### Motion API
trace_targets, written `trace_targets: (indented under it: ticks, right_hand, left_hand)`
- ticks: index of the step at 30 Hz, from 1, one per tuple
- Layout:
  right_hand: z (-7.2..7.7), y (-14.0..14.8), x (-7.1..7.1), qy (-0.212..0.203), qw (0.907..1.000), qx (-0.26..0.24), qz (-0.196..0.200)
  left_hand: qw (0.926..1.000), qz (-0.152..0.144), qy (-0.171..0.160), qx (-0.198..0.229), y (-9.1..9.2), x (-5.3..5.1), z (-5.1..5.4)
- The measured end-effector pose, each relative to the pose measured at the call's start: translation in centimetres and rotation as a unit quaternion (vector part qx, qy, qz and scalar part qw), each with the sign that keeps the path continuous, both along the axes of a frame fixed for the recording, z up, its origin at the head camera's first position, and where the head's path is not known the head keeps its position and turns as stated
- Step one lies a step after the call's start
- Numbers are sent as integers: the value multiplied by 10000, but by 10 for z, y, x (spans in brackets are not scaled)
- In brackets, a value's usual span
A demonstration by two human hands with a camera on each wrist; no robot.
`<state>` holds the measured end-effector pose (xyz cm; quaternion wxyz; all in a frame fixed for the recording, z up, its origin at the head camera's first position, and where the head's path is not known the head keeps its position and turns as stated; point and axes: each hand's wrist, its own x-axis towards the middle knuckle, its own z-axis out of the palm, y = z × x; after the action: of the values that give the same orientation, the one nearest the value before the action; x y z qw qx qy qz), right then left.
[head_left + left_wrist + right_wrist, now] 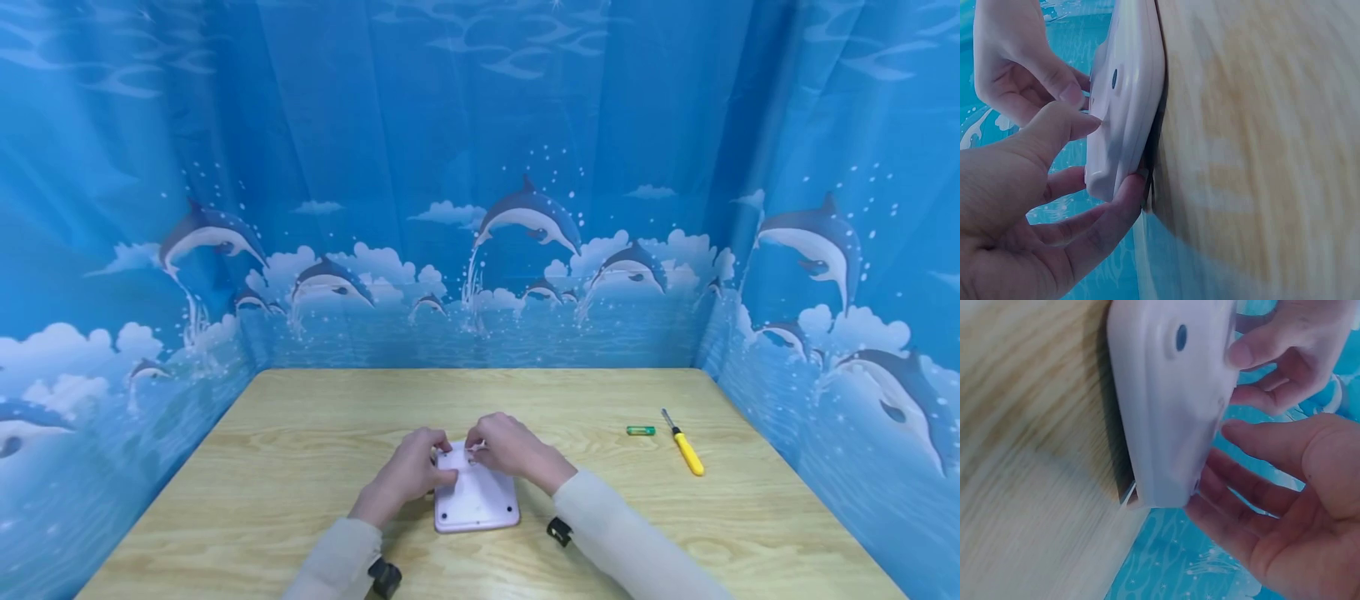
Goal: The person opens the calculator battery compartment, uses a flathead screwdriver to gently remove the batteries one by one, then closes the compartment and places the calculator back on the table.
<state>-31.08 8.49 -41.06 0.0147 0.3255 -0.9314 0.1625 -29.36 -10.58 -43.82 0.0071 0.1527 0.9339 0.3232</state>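
Observation:
A flat, pale pink plastic device [480, 500] with dark round feet lies underside up at the front middle of the table. My left hand [411, 471] grips its left edge, the thumb on the upper face. In the left wrist view, a fingertip of the left hand [1054, 206] reaches under the rim of the device [1132, 100]. My right hand [513, 446] is at the far end, fingertips bent down to the surface. Fingers of the right hand [1297, 506] touch the end of the device [1166, 425] in the right wrist view. Whether they pinch a small part is hidden.
On the right of the wooden table [315, 417] lies a small green battery [641, 431]. Next to it is a screwdriver [686, 450] with a yellow handle and its metal tip pointing away. A blue dolphin-print curtain [420, 167] encloses the back and both sides.

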Motion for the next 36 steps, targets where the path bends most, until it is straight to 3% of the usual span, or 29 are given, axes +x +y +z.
trace_targets:
  ticks: [5,11,24,32,36]
  right_hand:
    - [3,6,6,19,9993,-263,-277]
    - [-2,15,9,-14,9967,-435,-685]
    - [-8,28,12,-673,9864,-852,-1237]
    - [-11,30,12,-1002,9808,-903,-1411]
    - [-12,30,12,-1090,9797,-920,-1409]
  left_hand:
    - [10000,-28,66,-23,-1,0,1]
    - [10000,19,-90,-17,0,1,1]
    - [9997,126,-200,1,1,1,0]
    - [9994,159,-157,-263,5,4,4]
    - [9996,130,-189,-188,3,4,3]
